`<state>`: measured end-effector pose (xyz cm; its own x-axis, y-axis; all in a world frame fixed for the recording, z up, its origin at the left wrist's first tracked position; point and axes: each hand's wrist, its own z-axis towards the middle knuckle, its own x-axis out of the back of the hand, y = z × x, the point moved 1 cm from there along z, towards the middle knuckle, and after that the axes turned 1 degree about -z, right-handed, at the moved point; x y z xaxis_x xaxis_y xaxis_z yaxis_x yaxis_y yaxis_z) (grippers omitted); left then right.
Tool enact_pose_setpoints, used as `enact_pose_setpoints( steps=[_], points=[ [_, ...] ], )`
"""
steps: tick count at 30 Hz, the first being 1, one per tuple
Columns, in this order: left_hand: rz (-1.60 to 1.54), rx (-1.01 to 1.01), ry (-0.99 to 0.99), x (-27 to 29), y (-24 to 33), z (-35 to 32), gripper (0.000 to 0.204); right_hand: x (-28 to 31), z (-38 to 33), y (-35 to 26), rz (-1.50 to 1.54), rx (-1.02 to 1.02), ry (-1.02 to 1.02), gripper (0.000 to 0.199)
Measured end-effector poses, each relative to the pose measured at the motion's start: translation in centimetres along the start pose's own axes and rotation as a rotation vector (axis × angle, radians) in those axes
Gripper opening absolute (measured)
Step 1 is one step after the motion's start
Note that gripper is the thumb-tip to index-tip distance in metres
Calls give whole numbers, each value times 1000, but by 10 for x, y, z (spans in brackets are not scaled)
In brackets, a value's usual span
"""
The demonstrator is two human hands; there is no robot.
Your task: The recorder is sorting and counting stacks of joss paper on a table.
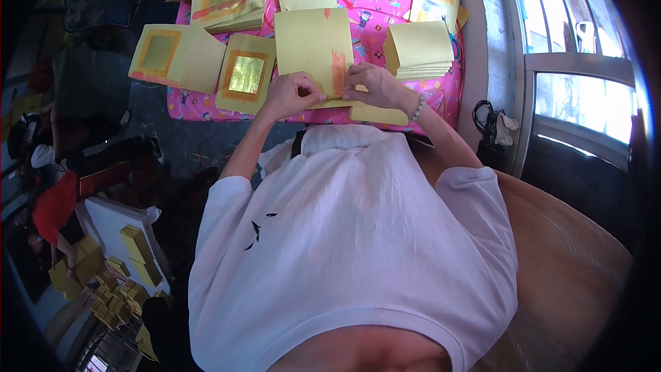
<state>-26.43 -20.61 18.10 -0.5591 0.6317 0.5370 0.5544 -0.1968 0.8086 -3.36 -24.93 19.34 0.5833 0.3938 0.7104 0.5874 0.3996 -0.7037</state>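
A yellow paper sheet (310, 41) with a red-pink streak lies in front of me on the pink patterned tablecloth (372, 34). Its near edge is turned up into a narrow fold. My left hand (292, 95) pinches that fold at its left part, fingers curled. At the right end, my right hand (377, 87) is closed on the same edge, a beaded bracelet at its wrist. Just left of the sheet lies yellow paper with a gold foil square (247, 76) framed in orange. Below my right hand, another yellow piece (379, 114) rests at the table's near edge.
A stack of yellow paper (418, 48) stands at the right, with more foil papers (231, 0) piled far left. Red cords run across the far cloth. A barred window (564, 14) is at the right. Away left, a person in red (56, 207) handles yellow paper by a white table (113, 227).
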Motion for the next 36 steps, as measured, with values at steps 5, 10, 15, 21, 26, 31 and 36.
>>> enact_pose_setpoints(
  steps=[5, 10, 15, 21, 26, 31, 36],
  points=[
    [-28, -14, -7, -2, -7, 1, 20, 1, -2, -3, -24, 0, -25, 18],
    [-27, -23, -20, -1, -7, 2, 21, 2, -2, -2, -31, 12, -23, 17],
    [-20, -29, -15, 2, -5, 4, 21, 3, 0, 2, -7, 43, -9, 17],
    [-75, 14, -26, 6, 8, -5, 14, 6, 1, -7, -199, 36, 44, 19],
    [237, -294, 152, 25, 15, -17, 28, 21, 11, -2, -100, -64, -11, 19],
    [-84, -19, 161, 46, 7, -3, 46, 46, 35, 15, 44, -35, 66, 19],
    [161, -283, 760, 53, 41, 16, 58, 74, 68, 34, 41, -134, 114, 21]
  ],
)
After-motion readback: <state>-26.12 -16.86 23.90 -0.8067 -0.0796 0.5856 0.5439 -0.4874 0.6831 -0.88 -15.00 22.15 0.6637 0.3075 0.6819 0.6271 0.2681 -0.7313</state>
